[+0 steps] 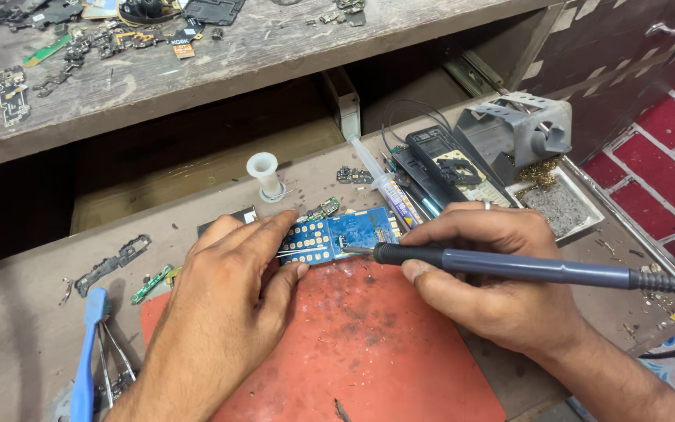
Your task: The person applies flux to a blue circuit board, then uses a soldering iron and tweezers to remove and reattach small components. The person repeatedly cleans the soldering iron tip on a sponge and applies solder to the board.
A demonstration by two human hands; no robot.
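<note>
Head view: your two hands meet over a blue circuit board (345,233) at the 12 o'clock edge of the red work mat (369,352).
Left hand (224,312): fingers lie flat, pressed on the board's left half, pinning it; they clasp nothing.
Right hand (494,273): fingers are wrapped around the soldering iron (509,267), held like a pen, its tip touching the board near the middle.
Board: it sits half on the mat, half on the bench, at 12 o'clock from your wrists.
Doing it well: I judge that you should keep the left fingertips clear of the tip, brace the right palm on the mat, and touch one joint at a time.
Tray (560,207): at 2 o'clock, a shallow white tray holds grey sponge and brass-coloured wool below the grey iron stand (521,125).
Syringe (380,180): at 1 o'clock, a clear tube of paste lies slanted.
Spool (265,176): a white spool stands at 11 o'clock.
Brush (87,352): a blue brush lies at 9 o'clock, beside metal tweezers (111,355).
</note>
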